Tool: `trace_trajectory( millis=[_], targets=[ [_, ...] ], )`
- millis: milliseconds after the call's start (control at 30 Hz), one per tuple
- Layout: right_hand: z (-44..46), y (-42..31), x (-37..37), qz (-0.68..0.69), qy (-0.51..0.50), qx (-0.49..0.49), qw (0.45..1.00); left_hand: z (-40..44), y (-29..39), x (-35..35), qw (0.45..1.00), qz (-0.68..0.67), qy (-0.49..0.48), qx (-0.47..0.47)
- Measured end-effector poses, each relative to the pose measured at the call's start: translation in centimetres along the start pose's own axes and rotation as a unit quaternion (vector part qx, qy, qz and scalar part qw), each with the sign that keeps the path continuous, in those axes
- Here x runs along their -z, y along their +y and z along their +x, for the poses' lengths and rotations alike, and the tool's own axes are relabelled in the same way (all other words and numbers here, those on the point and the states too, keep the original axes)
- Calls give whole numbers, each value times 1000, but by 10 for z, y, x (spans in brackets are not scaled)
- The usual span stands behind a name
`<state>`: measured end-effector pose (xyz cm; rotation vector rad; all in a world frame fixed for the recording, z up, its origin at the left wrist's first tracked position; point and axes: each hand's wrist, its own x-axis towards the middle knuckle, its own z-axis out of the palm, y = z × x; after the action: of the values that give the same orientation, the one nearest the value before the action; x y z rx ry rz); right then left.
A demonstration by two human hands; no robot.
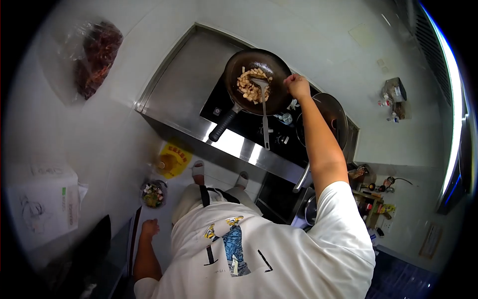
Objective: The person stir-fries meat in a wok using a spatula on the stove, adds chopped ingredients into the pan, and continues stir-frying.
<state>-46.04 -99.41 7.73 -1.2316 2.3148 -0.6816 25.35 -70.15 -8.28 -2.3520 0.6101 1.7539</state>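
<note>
A dark wok (234, 79) with a black handle sits on the black gas stove (211, 107). Browned chopped food pieces (246, 89) lie in it. A metal spatula (264, 112) rests with its blade among the pieces, its handle hanging past the wok's near rim; neither hand touches it. My right hand (297, 85) is over the wok's right rim, its fingers pinched together; whatever they hold is too small to make out. Low at my left side hangs my left hand (150, 228), fingers loosely apart and holding nothing.
A second pan (338, 112) stands on the right burner, partly behind my forearm. A steel counter (181, 70) borders the stove. On the floor are a yellow bag (175, 160) and a bin with scraps (153, 194). A shelf with bottles (368, 204) stands at right.
</note>
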Motion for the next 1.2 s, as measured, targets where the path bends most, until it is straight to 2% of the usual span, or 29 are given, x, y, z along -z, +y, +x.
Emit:
trace_trajectory(
  millis=[33,67,100,167,200,233,267,333,400,467,500,600,633,733,767,833,867,933,967,1000,1033,1067,1133,1167,1200],
  targets=[
    [0,3,-2,2,4,-7,1000,9,-6,5,999,-10,-7,53],
    [1,6,-4,-12,43,32,998,17,-10,8,999,0,-6,50],
    [-1,10,-4,-26,84,69,994,24,-11,12,999,-20,-24,9],
    [-15,9,-3,-26,125,67,989,41,-5,20,994,-51,-61,-81],
    [-21,8,-1,-33,163,74,983,62,-3,19,990,-25,-83,-108],
    [-23,14,-2,11,188,69,980,81,13,22,985,7,-106,-139],
    [-25,21,-2,52,218,61,973,76,42,18,983,21,-91,-157],
    [-55,20,16,199,181,75,960,41,96,-7,979,73,-73,-176],
    [-100,14,46,312,122,39,941,23,138,-23,971,106,-78,-200],
    [-137,33,81,327,113,43,937,9,171,-37,956,151,-74,-242],
    [-149,57,96,344,125,28,930,1,184,-45,947,167,-70,-266],
    [-196,133,159,407,271,-35,871,-26,212,-70,922,244,-57,-294],
    [-209,168,181,430,311,-75,844,-43,220,-78,898,313,-51,-305],
    [-233,293,217,439,432,-184,766,-50,223,-90,886,345,-67,-303],
    [-233,333,214,450,438,-191,755,-59,224,-96,877,361,-66,-310],
    [-223,402,192,264,398,-276,834,-78,221,-108,864,371,-69,-333],
    [-215,422,177,273,397,-277,831,-84,219,-114,864,364,-65,-341],
    [-196,448,146,138,304,-299,894,-102,215,-129,874,349,-65,-332],
    [-185,455,132,148,302,-296,894,-112,212,-139,860,367,-41,-351],
    [-177,458,121,129,259,-279,915,-130,209,-156,846,384,-18,-369],
    [-165,463,105,110,215,-262,934,-140,209,-165,870,369,-14,-326],
    [-152,465,90,117,215,-257,935,-147,206,-175,871,370,2,-324],
    [-132,459,66,137,361,-276,880,-183,201,-207,870,379,32,-314],
    [-132,453,69,153,277,-327,890,-177,197,-203,884,347,5,-313],
    [-128,453,62,158,276,-324,891,-169,193,-198,879,361,15,-312]
  ],
)
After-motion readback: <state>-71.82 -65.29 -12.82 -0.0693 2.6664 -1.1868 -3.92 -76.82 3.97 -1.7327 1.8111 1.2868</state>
